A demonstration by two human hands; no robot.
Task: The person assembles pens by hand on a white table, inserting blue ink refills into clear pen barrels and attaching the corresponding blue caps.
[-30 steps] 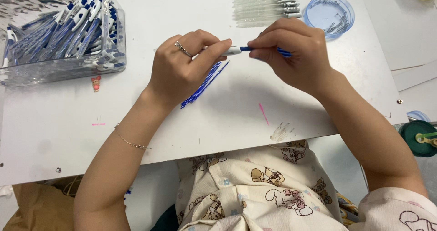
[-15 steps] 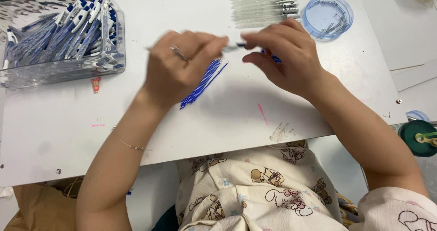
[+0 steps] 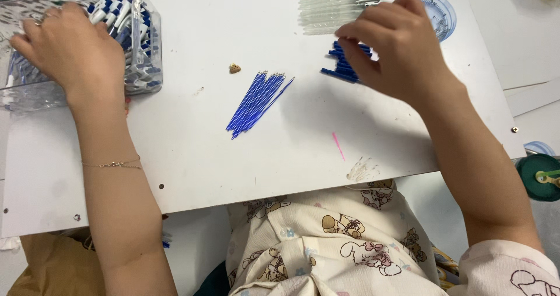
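Fingers: those of the right hand [image 3: 402, 45] curl down and bunch over a small pile of blue caps [image 3: 345, 62] at about 1 o'clock on the white board [image 3: 192, 156]; whether they pinch one cannot be told. Those of the left hand [image 3: 67, 48] curl into the clear bin [image 3: 149, 68] at 10 o'clock, tips hidden, grip not visible.

Nearest, centre of board: loose fan of thin blue refills [image 3: 256, 100], untouched by either hand. Just beyond, at 11 o'clock of the fan: a small brown crumb-like bit [image 3: 234, 68].

Far edge, 12 o'clock: row of clear pen barrels [image 3: 338, 4], unfilled. Beside it at 1 o'clock: round clear lid [image 3: 442, 13].

Progress, as judged: bin holds many finished blue-and-white pens [image 3: 125, 27]; refills, caps and barrels remain in stock, so work is partway.

Pose: both forearms reach forward, spread wide, palms down, wrists near level.
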